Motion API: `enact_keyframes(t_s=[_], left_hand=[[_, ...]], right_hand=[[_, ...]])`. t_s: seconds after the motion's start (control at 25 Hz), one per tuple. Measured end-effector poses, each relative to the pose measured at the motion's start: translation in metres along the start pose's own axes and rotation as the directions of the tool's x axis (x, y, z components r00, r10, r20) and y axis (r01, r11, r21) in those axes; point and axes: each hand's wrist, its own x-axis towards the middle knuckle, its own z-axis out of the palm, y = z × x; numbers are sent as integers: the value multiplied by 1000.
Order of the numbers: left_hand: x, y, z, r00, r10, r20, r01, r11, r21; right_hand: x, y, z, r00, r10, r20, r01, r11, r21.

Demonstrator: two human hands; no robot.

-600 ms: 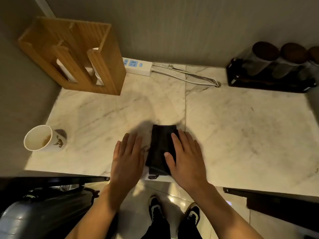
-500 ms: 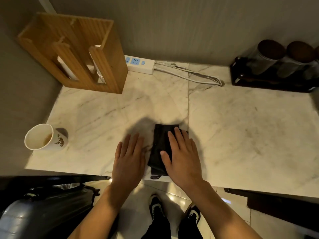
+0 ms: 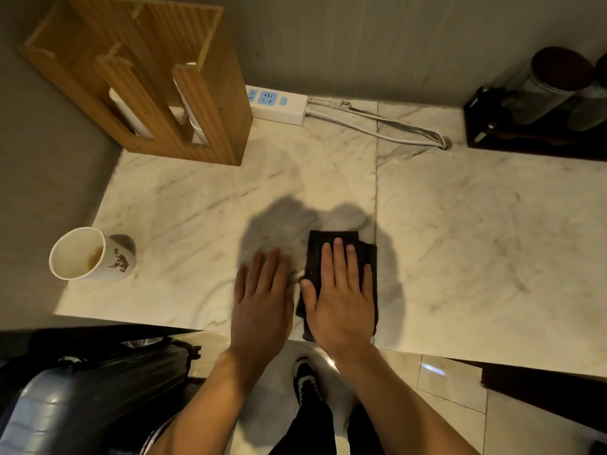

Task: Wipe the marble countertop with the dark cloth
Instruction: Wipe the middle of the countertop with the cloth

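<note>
A folded dark cloth [image 3: 317, 254] lies on the marble countertop [image 3: 476, 244] near its front edge, a little left of the seam between two slabs. My right hand [image 3: 341, 297] rests flat on top of the cloth, fingers together and extended, pressing it down. My left hand [image 3: 262, 300] lies flat on the bare marble just left of the cloth, fingers extended and slightly blurred, holding nothing. The cloth's near end is hidden under my right palm.
A paper cup [image 3: 85, 254] with some brown liquid stands at the counter's left edge. A wooden cup holder [image 3: 157, 83] sits back left, a white power strip [image 3: 279, 101] with cable against the wall, a black tray with canisters [image 3: 542, 103] back right. A dark suitcase [image 3: 82, 402] stands below left.
My right hand has slid fully onto the cloth, now covering most of it. The left hand stays flat beside it. The camera has moved closer to the counter.
</note>
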Motion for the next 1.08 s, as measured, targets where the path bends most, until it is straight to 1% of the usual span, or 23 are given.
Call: enact_keyframes(t_s=[0.24,0.4,0.6,0.68,0.84,0.96,1.08], left_hand=[[6,29,6,998,14,55,-15,1000,4],[9,45,10,998,10,61,-11,1000,18],[14,68,20,998,27,58,-28,999,15],[17,78,26,998,23,58,-23,1000,-1],[27,100,33,999,18,42,-17,999,-33],[35,111,35,1000,-1,14,1,999,-45],[43,120,38,1000,19,8,-19,999,-27]], right_hand=[[-18,52,-9,988,-149,39,150,988,-38],[-24,100,-21,958,-274,87,281,956,-83],[-14,146,-37,917,-364,164,390,903,-178],[-7,156,-41,897,-398,190,431,883,-186],[15,168,-44,886,-414,211,452,872,-186],[36,174,-46,894,-407,185,437,884,-168],[60,178,-47,906,-392,157,415,896,-157]])
